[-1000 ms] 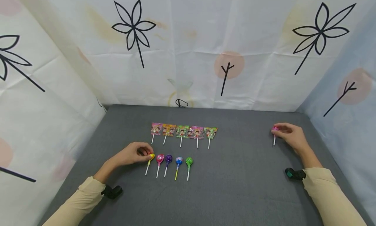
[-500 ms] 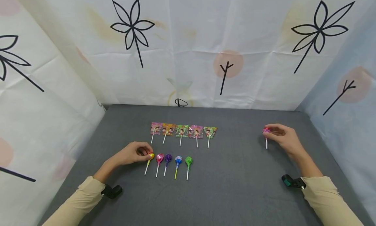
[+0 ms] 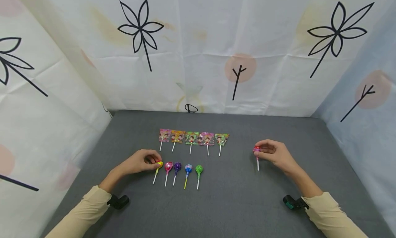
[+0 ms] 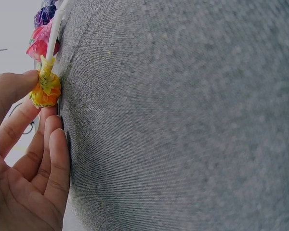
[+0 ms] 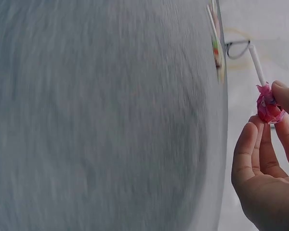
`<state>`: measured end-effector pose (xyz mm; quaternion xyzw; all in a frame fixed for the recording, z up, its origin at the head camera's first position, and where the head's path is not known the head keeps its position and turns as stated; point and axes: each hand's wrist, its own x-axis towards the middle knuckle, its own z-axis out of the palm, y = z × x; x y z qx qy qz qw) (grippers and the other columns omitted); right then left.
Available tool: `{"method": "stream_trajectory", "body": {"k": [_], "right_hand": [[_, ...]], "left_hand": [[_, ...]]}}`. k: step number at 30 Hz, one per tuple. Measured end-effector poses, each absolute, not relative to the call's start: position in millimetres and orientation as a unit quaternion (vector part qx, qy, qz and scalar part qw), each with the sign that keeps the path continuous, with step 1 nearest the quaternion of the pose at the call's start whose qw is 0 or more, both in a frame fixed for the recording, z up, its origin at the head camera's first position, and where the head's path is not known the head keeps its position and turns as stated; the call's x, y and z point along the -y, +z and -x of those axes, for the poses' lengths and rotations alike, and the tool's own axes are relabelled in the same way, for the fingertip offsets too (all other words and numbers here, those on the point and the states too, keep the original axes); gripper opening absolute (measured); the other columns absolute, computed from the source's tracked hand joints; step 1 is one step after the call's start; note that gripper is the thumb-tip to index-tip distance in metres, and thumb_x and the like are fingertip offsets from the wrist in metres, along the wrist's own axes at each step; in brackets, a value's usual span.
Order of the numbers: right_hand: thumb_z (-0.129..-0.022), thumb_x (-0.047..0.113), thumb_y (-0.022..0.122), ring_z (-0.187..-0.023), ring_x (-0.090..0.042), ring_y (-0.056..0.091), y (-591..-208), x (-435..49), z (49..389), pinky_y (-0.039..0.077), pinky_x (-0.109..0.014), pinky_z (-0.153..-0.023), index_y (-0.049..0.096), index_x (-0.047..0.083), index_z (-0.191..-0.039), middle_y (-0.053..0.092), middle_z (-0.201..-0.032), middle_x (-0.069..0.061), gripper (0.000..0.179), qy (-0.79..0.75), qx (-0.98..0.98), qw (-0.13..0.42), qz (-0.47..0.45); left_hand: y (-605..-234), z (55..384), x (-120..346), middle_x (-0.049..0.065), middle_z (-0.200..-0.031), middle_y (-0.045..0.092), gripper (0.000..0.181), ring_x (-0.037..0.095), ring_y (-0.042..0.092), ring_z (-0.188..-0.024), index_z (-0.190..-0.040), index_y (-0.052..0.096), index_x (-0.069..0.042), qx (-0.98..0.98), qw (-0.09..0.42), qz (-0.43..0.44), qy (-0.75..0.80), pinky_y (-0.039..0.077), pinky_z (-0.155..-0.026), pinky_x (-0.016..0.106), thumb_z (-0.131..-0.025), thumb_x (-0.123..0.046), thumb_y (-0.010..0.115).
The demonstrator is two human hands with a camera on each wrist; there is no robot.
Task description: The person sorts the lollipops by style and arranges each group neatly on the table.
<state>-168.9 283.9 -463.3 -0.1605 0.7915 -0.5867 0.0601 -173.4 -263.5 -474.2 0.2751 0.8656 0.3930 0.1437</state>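
With thumb and fingertips my left hand pinches the head of a yellow lollipop, at the left end of the front row on the grey table. To its right lie a pink lollipop, a purple one, a blue one and a green one. My right hand pinches a pink-wrapped lollipop by its head, white stick pointing down in the head view. It is well right of both rows, and in the right wrist view it appears held above the cloth.
Behind the front row, several flat-bagged lollipops lie side by side with their sticks toward me. Grey cloth covers the table. White patterned curtains enclose the back and sides.
My right hand has moved left and toward me, carrying the pink lollipop. My left hand stays on the yellow lollipop, and both rows look unchanged.
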Motion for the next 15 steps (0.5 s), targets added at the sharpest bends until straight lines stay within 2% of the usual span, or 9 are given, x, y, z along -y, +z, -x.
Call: {"method": "stream_trajectory", "body": {"k": [8,15], "right_hand": [[-0.091,0.002,0.076,-0.097,-0.025,0.069,-468.6,-258.4,165.9,0.055,-0.030,-0.078,0.065,-0.008,-0.117,0.067,-0.109,-0.024,0.030,-0.597,-0.780,0.086,0.168],[-0.090,0.001,0.078,-0.098,-0.028,0.068,-470.2,-234.0,162.4,0.056,-0.033,-0.077,0.066,-0.008,-0.115,0.067,-0.108,-0.023,0.029,-0.613,-0.763,0.110,0.174]], "left_hand": [[-475.9,175.8,263.2,-0.003,-0.093,0.066,0.011,0.015,0.062,-0.083,-0.104,0.073,-0.014,-0.863,0.131,-0.288,0.393,0.052,-0.072,0.029,-0.095,-0.019,0.076],[-475.8,175.7,264.3,-0.004,-0.093,0.065,0.013,0.016,0.061,-0.085,-0.104,0.072,-0.014,-0.870,0.146,-0.273,0.384,0.052,-0.073,0.029,-0.095,-0.023,0.076]]}}
